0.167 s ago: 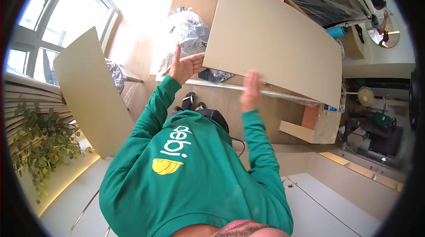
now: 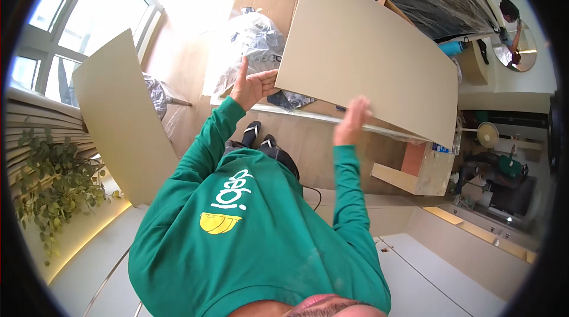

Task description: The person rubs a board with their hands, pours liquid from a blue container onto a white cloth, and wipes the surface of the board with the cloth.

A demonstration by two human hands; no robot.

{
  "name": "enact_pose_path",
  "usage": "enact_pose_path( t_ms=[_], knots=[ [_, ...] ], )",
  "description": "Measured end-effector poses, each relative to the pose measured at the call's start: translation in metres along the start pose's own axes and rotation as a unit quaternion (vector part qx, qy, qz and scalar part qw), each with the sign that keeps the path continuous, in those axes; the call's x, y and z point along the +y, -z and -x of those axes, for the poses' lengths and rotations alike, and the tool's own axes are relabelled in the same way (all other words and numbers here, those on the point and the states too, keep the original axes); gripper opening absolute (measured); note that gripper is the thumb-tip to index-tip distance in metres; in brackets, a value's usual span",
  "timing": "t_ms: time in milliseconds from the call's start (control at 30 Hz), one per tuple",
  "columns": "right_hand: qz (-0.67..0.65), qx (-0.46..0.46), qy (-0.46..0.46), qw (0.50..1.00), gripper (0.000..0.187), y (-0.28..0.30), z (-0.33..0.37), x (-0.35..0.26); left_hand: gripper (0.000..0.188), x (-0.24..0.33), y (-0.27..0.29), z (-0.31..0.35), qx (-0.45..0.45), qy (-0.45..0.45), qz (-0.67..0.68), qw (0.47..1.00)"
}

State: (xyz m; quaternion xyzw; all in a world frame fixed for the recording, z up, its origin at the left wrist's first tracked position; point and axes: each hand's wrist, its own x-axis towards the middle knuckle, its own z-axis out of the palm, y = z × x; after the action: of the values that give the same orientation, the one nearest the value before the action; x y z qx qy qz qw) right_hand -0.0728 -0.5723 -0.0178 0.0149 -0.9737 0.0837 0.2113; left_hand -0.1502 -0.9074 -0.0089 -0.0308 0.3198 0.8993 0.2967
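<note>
A large flat beige panel [image 2: 373,56] lies slanted in front of me, its nearest left corner by my left hand. My left hand [image 2: 253,87] is open, palm up with the thumb raised, its fingertips at that corner and perhaps just under it. At the panel's near edge, farther right, is my right hand [image 2: 352,122], slightly blurred, fingers stretched toward the board. Whether it touches the panel I cannot tell. Beneath the panel show a sheet of cardboard [image 2: 269,0], a clear plastic bag [image 2: 255,38] and a dark patterned thing [image 2: 289,100].
A second beige panel [image 2: 121,115] leans at the left, near a leafy plant [image 2: 56,189] and the windows [image 2: 104,12]. A box-like wooden piece [image 2: 424,169] stands at the right. Farther back are a blue bottle [image 2: 453,47] and a round mirror [image 2: 514,50] reflecting a person.
My right hand has moved right and slightly up along the panel's near edge. My left hand stays at the corner, and the whole view has shifted slightly.
</note>
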Motion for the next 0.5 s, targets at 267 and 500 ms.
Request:
enact_pose_path(
  t_ms=[267, 500],
  knots=[
    [-0.121, -0.004, 0.072, 0.99, 0.057, -0.039, -0.001, -0.124, 0.098, 0.004, 0.004, -0.001, 0.035, 0.013, 0.002, 0.999],
    [0.092, 0.059, -0.238, 0.965, 0.071, 0.052, 0.068, 0.099, 0.028, -0.004, 0.014, -0.03, -0.02, 0.089, -0.244, 0.966]
  ],
)
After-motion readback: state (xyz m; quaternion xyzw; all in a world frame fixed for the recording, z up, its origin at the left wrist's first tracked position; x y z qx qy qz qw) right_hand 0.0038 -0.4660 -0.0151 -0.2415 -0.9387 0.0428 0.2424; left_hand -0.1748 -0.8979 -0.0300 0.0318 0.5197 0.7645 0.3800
